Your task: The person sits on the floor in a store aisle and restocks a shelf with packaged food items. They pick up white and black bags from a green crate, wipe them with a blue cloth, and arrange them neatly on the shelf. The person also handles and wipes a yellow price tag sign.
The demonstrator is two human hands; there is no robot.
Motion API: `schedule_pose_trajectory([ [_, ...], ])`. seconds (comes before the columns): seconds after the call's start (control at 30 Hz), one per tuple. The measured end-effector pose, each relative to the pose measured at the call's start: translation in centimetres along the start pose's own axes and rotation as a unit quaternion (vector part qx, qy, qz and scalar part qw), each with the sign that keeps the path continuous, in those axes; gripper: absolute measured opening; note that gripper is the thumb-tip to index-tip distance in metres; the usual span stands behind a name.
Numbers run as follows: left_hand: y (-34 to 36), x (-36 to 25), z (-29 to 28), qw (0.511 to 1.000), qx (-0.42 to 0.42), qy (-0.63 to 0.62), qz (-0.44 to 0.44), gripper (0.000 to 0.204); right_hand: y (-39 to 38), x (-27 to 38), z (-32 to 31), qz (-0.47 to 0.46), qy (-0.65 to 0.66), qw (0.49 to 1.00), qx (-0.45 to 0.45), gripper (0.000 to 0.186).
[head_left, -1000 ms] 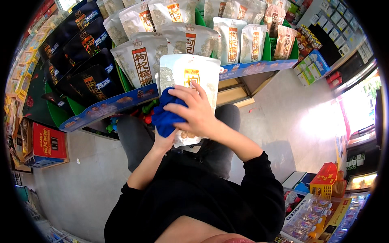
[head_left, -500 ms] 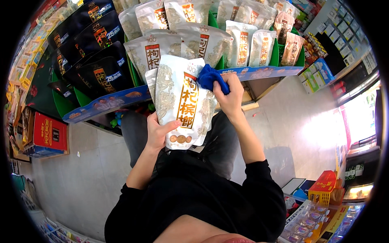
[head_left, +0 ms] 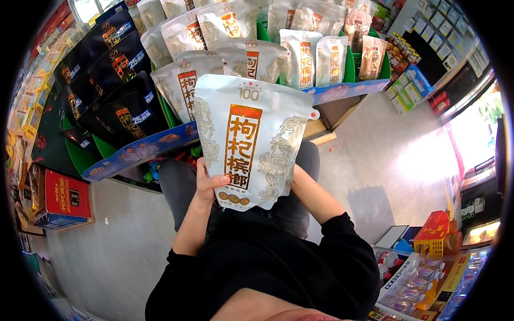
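A white stand-up pouch [head_left: 278,134] with gold and red print faces me, upright in front of my lap. My left hand [head_left: 211,182] is closed on its lower left edge, thumb on the front and fingers behind. Of my right hand only the wrist [head_left: 301,181] shows at the pouch's right side; the fingers are hidden behind it. The blue cloth is out of sight. Just beyond stands a display of similar white pouches [head_left: 181,88].
Black pouches [head_left: 126,117] fill the display's left part, and small brownish pouches [head_left: 373,56] its right end. A blue printed ledge [head_left: 144,148] runs along the front. A red carton [head_left: 67,195] sits on the floor at left; bottled drinks [head_left: 412,289] stand at lower right.
The pouch has come closer and turned its front squarely to me, covering more of the view. My right hand has moved from its upper right corner to behind it, taking the blue cloth from sight.
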State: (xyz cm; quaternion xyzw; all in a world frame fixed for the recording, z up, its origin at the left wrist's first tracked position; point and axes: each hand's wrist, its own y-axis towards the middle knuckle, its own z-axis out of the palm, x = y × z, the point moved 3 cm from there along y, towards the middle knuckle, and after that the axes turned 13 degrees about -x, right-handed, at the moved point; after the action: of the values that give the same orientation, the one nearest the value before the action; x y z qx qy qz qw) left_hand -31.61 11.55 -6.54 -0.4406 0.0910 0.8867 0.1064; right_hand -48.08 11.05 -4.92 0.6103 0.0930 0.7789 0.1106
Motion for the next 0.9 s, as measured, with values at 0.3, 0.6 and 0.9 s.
schedule_pose_trajectory([
  [0.3,-0.4,0.4,-1.1,0.997,-0.074,0.017,-0.016,0.041,3.7,4.7,-9.1,-0.002,-0.463,0.886,-0.021,0.034],
  [0.6,-0.8,-0.6,-2.0,0.992,-0.124,0.009,0.002,0.045,22.7,12.1,-27.2,-0.292,-0.731,0.614,-0.064,0.058],
  [0.9,-1.3,-0.5,-2.4,0.99,-0.127,0.06,0.018,0.038,26.3,14.3,-24.8,-0.116,-0.596,0.788,0.106,0.042],
])
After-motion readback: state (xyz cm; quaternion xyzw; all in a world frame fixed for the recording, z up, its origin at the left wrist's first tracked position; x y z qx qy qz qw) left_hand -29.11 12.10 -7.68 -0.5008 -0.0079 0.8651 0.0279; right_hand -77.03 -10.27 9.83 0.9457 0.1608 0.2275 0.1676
